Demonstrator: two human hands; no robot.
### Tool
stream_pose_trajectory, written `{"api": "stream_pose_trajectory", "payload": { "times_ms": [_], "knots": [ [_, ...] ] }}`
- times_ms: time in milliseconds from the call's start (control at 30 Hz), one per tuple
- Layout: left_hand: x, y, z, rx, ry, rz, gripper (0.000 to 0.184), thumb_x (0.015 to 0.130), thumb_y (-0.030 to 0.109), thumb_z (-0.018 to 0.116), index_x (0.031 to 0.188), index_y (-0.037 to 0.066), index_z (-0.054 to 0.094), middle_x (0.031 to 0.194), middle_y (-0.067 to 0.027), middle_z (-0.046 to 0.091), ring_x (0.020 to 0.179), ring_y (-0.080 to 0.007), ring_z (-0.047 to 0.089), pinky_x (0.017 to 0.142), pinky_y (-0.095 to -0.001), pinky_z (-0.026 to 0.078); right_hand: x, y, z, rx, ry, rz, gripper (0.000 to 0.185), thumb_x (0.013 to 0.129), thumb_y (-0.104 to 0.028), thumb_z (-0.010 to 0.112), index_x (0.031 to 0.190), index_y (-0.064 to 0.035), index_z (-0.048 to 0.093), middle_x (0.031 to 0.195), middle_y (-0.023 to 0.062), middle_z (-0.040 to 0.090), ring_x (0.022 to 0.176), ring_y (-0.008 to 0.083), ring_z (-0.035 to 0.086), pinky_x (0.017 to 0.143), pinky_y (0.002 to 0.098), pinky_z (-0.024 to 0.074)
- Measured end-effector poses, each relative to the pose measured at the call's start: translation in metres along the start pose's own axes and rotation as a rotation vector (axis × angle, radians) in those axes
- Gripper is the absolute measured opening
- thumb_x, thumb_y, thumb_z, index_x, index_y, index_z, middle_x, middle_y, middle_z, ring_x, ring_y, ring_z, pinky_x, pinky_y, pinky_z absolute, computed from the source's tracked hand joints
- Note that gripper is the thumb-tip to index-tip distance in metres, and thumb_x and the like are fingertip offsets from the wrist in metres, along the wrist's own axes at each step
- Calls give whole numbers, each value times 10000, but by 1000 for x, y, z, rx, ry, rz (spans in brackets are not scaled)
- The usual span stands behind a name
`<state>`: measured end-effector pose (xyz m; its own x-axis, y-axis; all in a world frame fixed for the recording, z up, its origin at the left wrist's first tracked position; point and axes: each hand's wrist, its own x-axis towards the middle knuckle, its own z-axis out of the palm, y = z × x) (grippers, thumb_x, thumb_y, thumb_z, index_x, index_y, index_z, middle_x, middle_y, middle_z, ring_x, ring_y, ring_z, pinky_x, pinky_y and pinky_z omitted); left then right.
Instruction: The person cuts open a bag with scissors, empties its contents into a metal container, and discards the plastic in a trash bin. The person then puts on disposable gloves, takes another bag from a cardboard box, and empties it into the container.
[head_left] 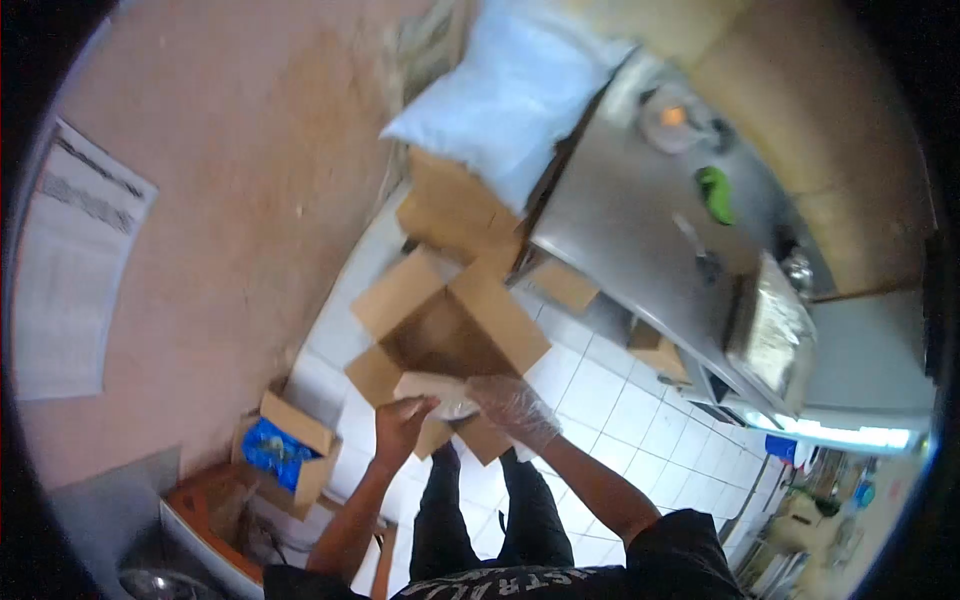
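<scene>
Above an open cardboard box point(494, 315) on the floor, both my hands hold a pale, shiny pack point(440, 388) that looks wrapped in clear plastic. My left hand point(402, 428) pinches its near left edge with closed fingers. A loose clear plastic glove covers my right hand point(508, 405), whose fingers close on the pack's right end. What the pack contains is too blurred to tell. The box's flaps are folded outward, and its inside looks brown and shadowed.
A steel table point(630, 190) at the right bears a green item point(715, 195) and a foil-like tray point(775, 330). A white sack point(510, 90) rests on another carton point(455, 205). At lower left is a small box point(310, 465) with blue plastic point(270, 450).
</scene>
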<state>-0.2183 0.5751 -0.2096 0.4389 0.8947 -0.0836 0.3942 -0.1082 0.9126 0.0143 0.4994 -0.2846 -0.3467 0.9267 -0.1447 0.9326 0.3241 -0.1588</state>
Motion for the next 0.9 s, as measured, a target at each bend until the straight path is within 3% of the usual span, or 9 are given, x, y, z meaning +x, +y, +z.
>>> {"api": "stream_pose_trajectory", "payload": {
  "times_ms": [100,200,233,300,333,467,600,733,900],
  "knots": [
    [-28,38,-20,-345,87,-62,156,936,113,677,952,-25,747,861,-65,744,776,-87,645,704,-248,520,-11,-23,-99,508,162,17,378,902,-303,624,1187,-57,601,1089,149,632,1015,329,616,875,432,511],
    [-35,52,-43,-164,111,-56,171,928,116,693,865,-40,724,738,13,668,689,-52,547,623,-241,461,-23,-45,-148,395,296,24,290,949,-276,563,1148,-75,623,1054,151,627,972,321,617,841,433,520],
    [-40,93,-53,-211,114,-26,243,932,144,698,769,-33,669,640,60,535,622,-44,430,538,-255,370,-32,-50,-151,510,74,138,283,975,-281,540,1155,-77,618,1075,151,629,979,318,614,851,440,509],
    [-43,122,-61,-218,129,79,365,938,202,702,666,-12,586,592,72,417,594,-47,342,499,-273,289,-34,-49,-120,118,361,-36,334,984,-332,545,1163,-58,606,1103,142,631,964,322,609,835,432,501],
    [-43,127,-66,-155,112,69,273,930,185,709,761,-24,657,600,62,461,594,-45,373,506,-258,317,-35,-40,-104,-60,367,-38,341,985,-348,541,1128,-49,622,1085,134,639,959,319,611,821,422,502],
    [-43,138,-87,36,83,42,180,918,160,717,892,-16,746,647,23,592,589,-59,457,531,-245,379,-46,-61,-217,992,221,158,303,989,-312,550,1002,-32,667,973,143,664,927,320,626,782,397,508],
    [-26,155,-99,-370,162,289,98,889,97,731,908,4,756,834,-41,722,681,-51,556,600,-223,433,-44,-64,-260,676,494,24,143,950,-148,612,991,-22,665,905,163,666,874,344,636,766,402,509],
    [-21,190,-127,-43,26,199,123,856,113,749,921,8,758,843,-74,736,706,-93,614,631,-256,471,-45,-73,-294,615,691,54,128,950,-128,602,973,-22,669,916,154,674,855,347,640,757,408,508],
    [-10,216,-143,225,-33,534,155,802,122,799,897,8,752,826,-116,738,679,-139,626,617,-285,474,-42,-58,-317,769,599,86,139,953,-142,605,967,-17,664,934,165,667,836,339,637,747,411,498]
  ]
}}
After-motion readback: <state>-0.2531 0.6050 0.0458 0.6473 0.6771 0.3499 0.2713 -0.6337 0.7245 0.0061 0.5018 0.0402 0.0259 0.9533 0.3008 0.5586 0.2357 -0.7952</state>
